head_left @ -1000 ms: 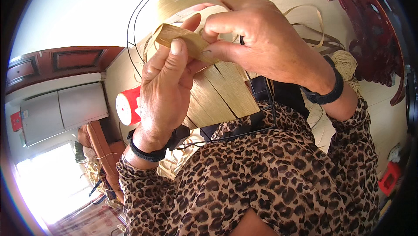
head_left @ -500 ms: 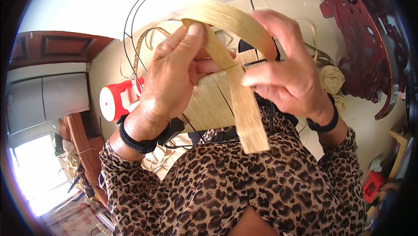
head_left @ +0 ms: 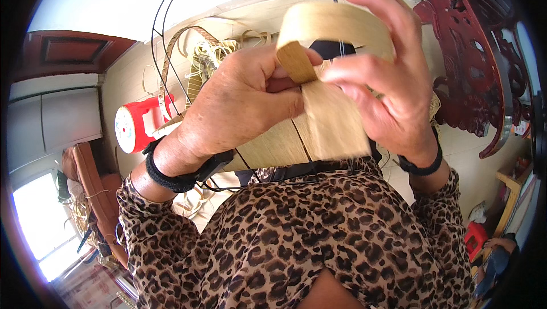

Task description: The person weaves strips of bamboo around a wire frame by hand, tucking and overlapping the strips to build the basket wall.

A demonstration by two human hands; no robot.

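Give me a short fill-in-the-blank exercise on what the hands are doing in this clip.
1. Both hands grip a wide tan ____ strip.
2. The strip loops over a thin black ____ frame.
3. The left hand wears a ____ wristband.
4. The stool on the floor is ____ with a white top.

Missing words: straw; wire; black; red

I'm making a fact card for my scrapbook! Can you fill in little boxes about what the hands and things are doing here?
Left hand: left hand pinches the folded end of the wide tan flat straw strip
Right hand: right hand grips the same strip, which loops over its fingers
Frame: thin black wire frame arches behind the hands
Floor: red round plastic stool on its side
Right side: dark red carved wooden furniture
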